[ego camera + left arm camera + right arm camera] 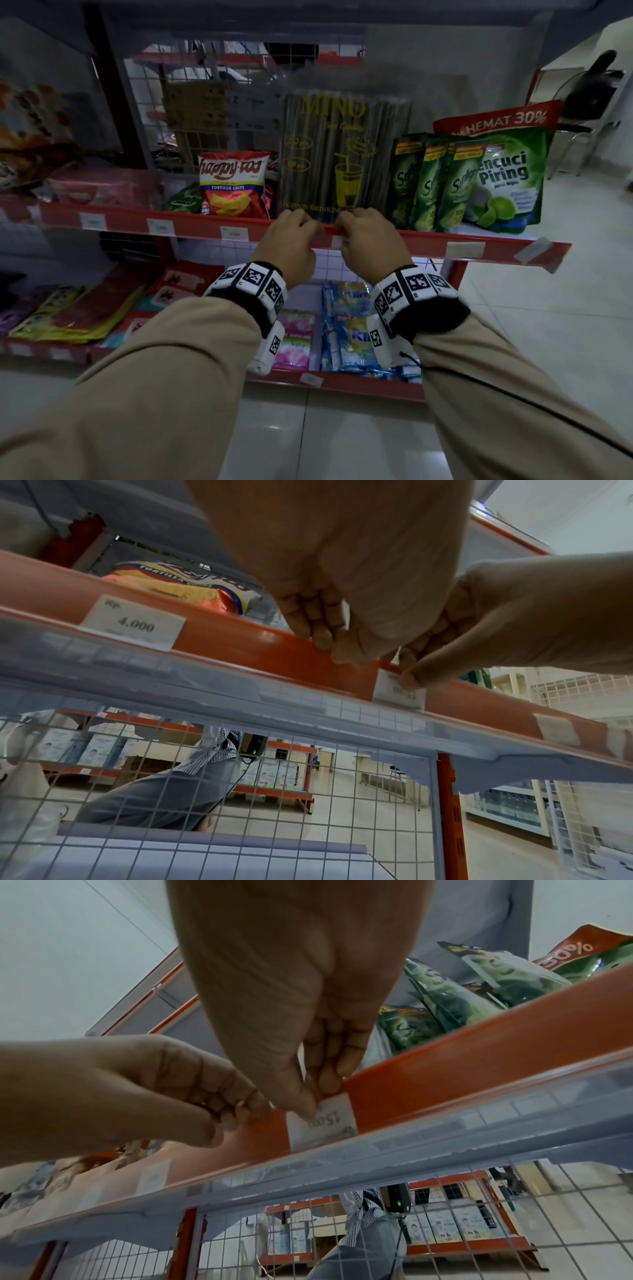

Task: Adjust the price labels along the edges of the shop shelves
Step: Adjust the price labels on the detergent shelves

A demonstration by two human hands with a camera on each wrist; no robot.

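The small white paper price label (322,1125), printed 15.000, sits in the clear strip along the red shelf edge (479,1069), directly under the right hand (308,1031), whose thumb and fingertips pinch its top edge. The left hand (143,1093), just beside it, has its curled fingers on the rail, holding nothing that can be seen. The label looks thin, light and floppy, likely to crease or tear; taking it by the upper edge and sliding it gently along the strip seems safest.
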